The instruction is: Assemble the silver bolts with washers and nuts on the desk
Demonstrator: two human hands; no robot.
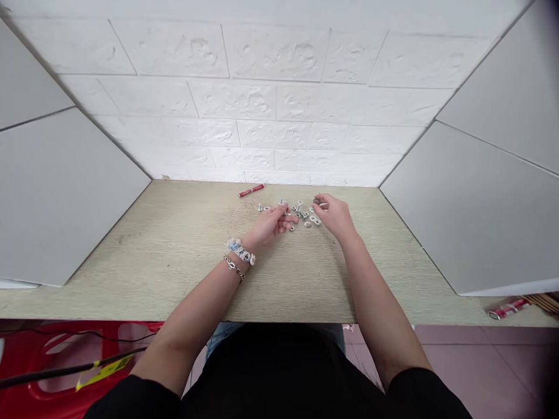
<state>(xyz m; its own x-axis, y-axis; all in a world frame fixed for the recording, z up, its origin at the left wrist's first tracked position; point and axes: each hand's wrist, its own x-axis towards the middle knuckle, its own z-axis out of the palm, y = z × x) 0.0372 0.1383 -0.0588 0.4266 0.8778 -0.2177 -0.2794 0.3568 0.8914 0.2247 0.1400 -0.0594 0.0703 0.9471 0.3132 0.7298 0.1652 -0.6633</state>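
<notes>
While both hands work low over the tabletop [283, 285], head view: left hand [268, 226] is half curled, thumb tip close to the index finger, remaining fingers loosely bent. A small bolt [281, 202] shows at its thumb tip; cannot tell whether it is gripped or lies behind. Right hand [335, 214] is nearly closed at thumb and index finger, pinching a small dark metal piece [317, 201].

Loose hardware lies mostly between the hands: bolts [299, 208], overlapping washers [315, 220] just beside the right hand, and one nut [292, 228] by the left fingertips. Another bolt [259, 207] sits just beyond the left hand, on its outer side. Farther beyond that hand: a red tube [251, 191], lying slantwise.

Hidden or unclear: the fingers cover part of the hardware; the exact type of the pinched piece is too small to tell. Well out to the right of the right hand, wooden sticks [544, 301] are cut off by the picture edge.

Materials: tabletop pale, with streaked grain; wall [257, 137] ahead of both hands white, embossed as bricks; washers flat, ring-shaped, shiny. Left wrist bears a ruffled fabric band [241, 251] and a metal chain bracelet [234, 267].
</notes>
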